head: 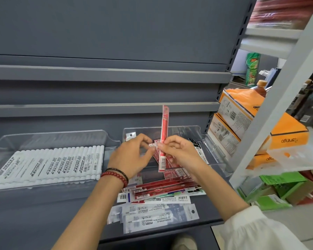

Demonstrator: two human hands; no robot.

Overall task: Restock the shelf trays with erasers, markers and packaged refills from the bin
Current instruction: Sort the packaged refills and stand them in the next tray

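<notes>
Shelf trays come first: two clear ones sit side by side on the grey shelf (43, 213). The left tray (61, 132) holds a neat row of white markers (52, 163). The right tray (202, 137) holds a few red packs (175, 171) and is far from full. A loose pile of refill packs (157, 197), red and white, lies on the shelf in front of it.

Both hands work over the right tray. The right hand (181, 152) pinches an upright red refill pack (164, 134) between thumb and fingers. The left hand (130, 157), fingers curled, seems to pinch the end of a slanted red pack (154, 143) just beside it.

The step in hand looks like sorting refills into the right tray. The next move calls for laying the upright pack flat among the red ones.
</notes>
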